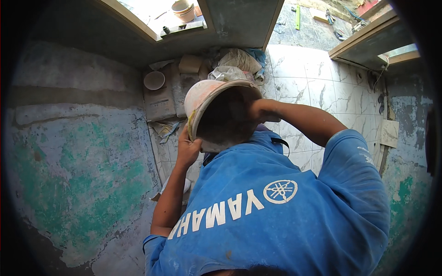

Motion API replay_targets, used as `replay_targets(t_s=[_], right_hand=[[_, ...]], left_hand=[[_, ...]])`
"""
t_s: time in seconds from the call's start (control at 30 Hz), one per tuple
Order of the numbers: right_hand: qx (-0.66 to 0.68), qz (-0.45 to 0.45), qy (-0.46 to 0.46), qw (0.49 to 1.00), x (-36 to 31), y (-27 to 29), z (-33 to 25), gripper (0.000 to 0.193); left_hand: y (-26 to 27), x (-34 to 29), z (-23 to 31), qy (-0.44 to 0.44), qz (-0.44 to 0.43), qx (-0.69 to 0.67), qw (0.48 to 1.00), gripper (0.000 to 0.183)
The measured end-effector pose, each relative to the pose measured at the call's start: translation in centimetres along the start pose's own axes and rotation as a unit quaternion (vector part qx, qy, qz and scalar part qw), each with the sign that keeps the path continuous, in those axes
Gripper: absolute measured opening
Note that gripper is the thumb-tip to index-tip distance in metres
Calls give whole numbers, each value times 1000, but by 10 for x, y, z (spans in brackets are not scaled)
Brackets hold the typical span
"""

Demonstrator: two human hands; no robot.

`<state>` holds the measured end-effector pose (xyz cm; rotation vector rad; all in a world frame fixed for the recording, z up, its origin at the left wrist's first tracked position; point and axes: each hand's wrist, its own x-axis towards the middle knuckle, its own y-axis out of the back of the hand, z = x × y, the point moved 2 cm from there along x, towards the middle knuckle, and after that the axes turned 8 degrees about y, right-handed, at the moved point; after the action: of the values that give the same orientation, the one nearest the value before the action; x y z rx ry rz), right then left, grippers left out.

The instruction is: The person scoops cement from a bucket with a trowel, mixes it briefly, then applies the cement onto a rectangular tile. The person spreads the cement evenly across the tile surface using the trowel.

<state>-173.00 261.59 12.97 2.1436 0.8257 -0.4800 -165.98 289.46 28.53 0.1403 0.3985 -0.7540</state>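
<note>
A pale, paint-smeared bucket is tilted in front of my blue-shirted chest, its dark mouth turned toward me. My left hand is closed on the rim at its lower left, close to a yellow strip on the edge. Over the right side of the mouth, my right hand reaches partly inside. Its fingers are lost in the shadow there, so what they touch is hidden. The contents of the bucket are too dark to make out.
Beyond the bucket, a round bowl rests on dusty boxes beside crumpled sacks. Marbled white tiles run to an open doorway, with a green bar and tools outside. Peeling walls stand on both sides.
</note>
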Motion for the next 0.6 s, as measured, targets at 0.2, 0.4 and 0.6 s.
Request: replay_targets(t_s=[0.2, 0.4, 0.6], right_hand=[[99, -17, 59, 993, 12, -15, -43, 44], [51, 173, 85, 980, -8, -15, -85, 43], [-182, 265, -61, 945, -72, 21, -101, 20]], left_hand=[[21, 4, -13, 27, -8, -5, 1000, 64], [14, 4, -16, 4, 42, -30, 999, 65], [12, -6, -10, 2, 50, -7, 999, 62]])
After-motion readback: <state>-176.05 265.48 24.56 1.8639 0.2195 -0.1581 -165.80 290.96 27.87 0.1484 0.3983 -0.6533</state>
